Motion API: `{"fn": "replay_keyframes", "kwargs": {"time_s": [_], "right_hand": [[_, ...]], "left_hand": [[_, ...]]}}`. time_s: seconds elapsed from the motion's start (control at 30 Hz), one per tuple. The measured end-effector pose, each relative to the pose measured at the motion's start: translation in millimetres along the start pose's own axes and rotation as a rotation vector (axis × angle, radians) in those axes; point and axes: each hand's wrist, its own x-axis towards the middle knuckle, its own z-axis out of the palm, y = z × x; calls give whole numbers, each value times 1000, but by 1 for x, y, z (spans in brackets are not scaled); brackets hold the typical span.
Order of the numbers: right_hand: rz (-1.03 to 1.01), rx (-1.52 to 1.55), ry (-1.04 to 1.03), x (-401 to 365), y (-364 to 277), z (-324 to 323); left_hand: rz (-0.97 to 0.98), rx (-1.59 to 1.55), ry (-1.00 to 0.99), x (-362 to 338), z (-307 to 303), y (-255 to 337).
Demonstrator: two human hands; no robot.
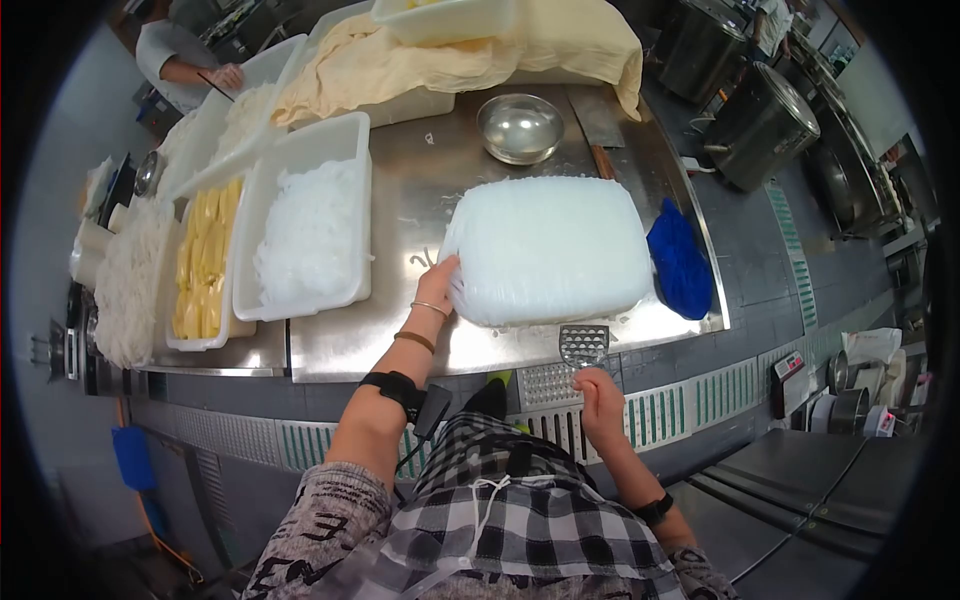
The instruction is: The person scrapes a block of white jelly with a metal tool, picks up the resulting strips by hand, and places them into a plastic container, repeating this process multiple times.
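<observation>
A large white block of jelly (545,250) with rounded edges lies on the steel worktable in front of me. My left hand (436,285) touches its left side, fingers extended along it; some fingertips are hard to see. My right hand (600,408) is closed at the table's front edge, around the handle of a perforated metal scraper (584,343). The scraper's round, holed head sits just off the block's near right side. Beyond the block stands a shiny metal bowl (521,128). A cleaver (597,122) with a wooden handle lies beside the bowl.
Left of the block, a white tub (357,240) holds white shreds, beside a tray of yellow pieces (206,260). A blue plastic bag (681,260) lies near the table's right edge. Cloth (400,65) covers tubs behind. A co-worker (185,60) stands far left.
</observation>
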Motion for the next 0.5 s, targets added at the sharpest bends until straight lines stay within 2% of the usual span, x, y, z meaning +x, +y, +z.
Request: {"fn": "replay_keyframes", "kwargs": {"time_s": [0.13,0.2,0.43,0.5], "right_hand": [[78,84,27,4,-4,-4],[59,57,22,5,-1,-6],[63,55,19,14,-3,-10],[64,62,24,16,-3,-11]], "left_hand": [[-79,-151,-131,0,-2,6],[31,354,-102,-4,4,8],[-21,48,-94,-3,-4,24],[-77,85,-244,-3,-5,41]]}}
